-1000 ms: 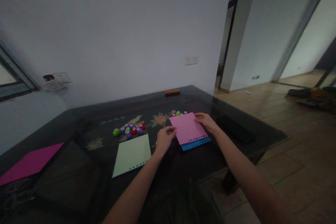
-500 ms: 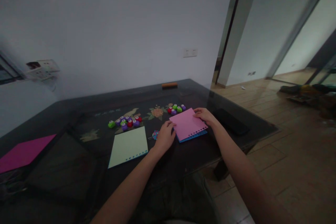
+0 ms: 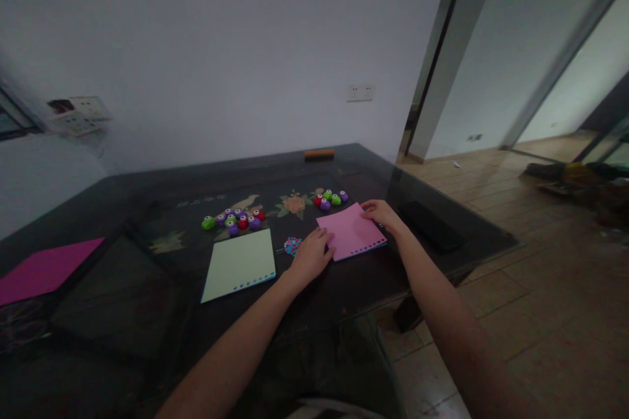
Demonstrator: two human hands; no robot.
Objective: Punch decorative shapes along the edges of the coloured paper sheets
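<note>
A pink loose-leaf sheet (image 3: 351, 230) with punched holes along its near edge lies on the dark table, and a thin blue edge shows beneath it. My left hand (image 3: 310, 255) rests at the sheet's left edge, thumb and fingers apart and touching the paper. At the far right corner, the thumb and fingers of my right hand (image 3: 382, 214) close on the sheet's edge. Left of my left hand lies a small pink-and-blue speckled thing (image 3: 292, 246) with a thin stem, partly hidden by the hand. A pale green punched sheet (image 3: 240, 264) lies farther left, blue showing along its edge.
Purple, green and red eyeball-like pieces form one cluster (image 3: 236, 220) behind the pale sheet and another (image 3: 330, 199) behind the pink one. A black oblong object (image 3: 431, 227) sits at right, an orange-brown roll (image 3: 319, 154) at the back, a magenta sheet (image 3: 46, 272) far left.
The pink sheet has come down and lined up over the blue sheet, which now shows much less. Both hands stay at its edges. The view has shifted slightly.
</note>
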